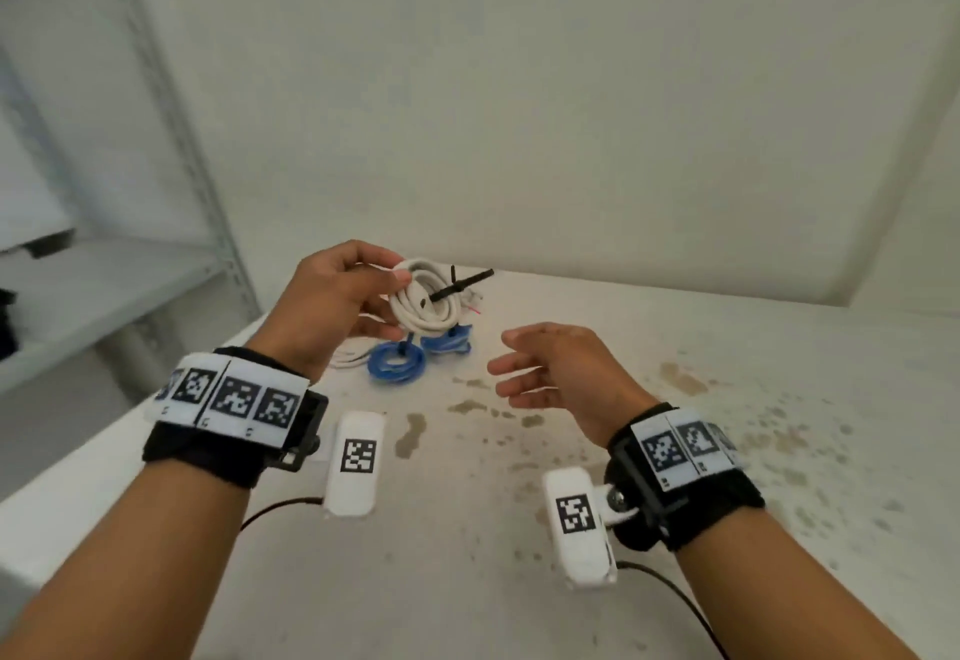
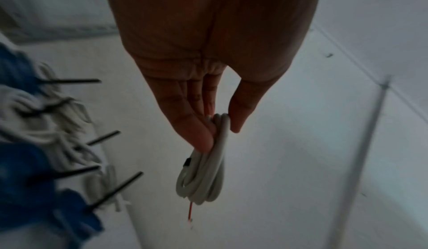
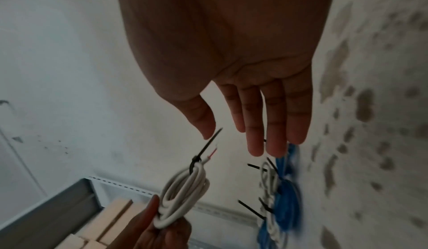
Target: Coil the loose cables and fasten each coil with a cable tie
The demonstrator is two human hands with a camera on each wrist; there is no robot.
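Left hand (image 1: 332,295) pinches the white cable coil (image 1: 426,303) above the table (image 1: 675,503), black cable tie (image 1: 460,285) already on; right hand (image 1: 556,373) hovers empty, fingers relaxed. Only a fingertip pinch — loose tie, and those loops could spring apart.

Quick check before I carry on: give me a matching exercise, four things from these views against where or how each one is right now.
Things:
1. white coil
2. blue coils
3. right hand
4. black tie

States:
A. open, holding nothing
B. lying on the table
C. fastened round the white coil, tail sticking out
D. held up by the left hand

Pairs: 1-D, 2-B, 3-A, 4-C
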